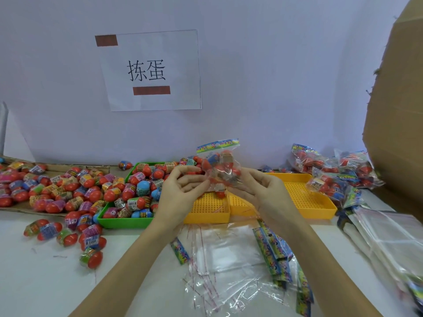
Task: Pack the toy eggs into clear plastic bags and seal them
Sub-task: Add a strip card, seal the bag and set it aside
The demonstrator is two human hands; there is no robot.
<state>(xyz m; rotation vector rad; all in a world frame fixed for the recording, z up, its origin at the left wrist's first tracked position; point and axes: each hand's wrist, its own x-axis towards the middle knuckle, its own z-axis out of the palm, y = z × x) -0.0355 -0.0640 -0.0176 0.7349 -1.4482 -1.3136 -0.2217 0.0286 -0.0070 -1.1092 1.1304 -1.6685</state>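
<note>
A clear plastic bag (220, 167) with a colourful header strip holds several red toy eggs and hangs in the air above the yellow trays. My right hand (261, 191) holds it from the right with curled fingers. My left hand (180, 191) pinches its lower left side. Loose toy eggs (68, 193) in bright wrappers lie heaped on the left of the table. More eggs fill a green tray (123, 221). Empty clear bags (229, 257) with printed headers lie flat in front of me.
Two yellow perforated trays (306, 195) sit under and to the right of my hands. Filled bags (332, 172) pile up at the right by a cardboard box (396, 110). A stack of clear bags (389, 243) lies at the right edge. A paper sign (151, 69) hangs on the wall.
</note>
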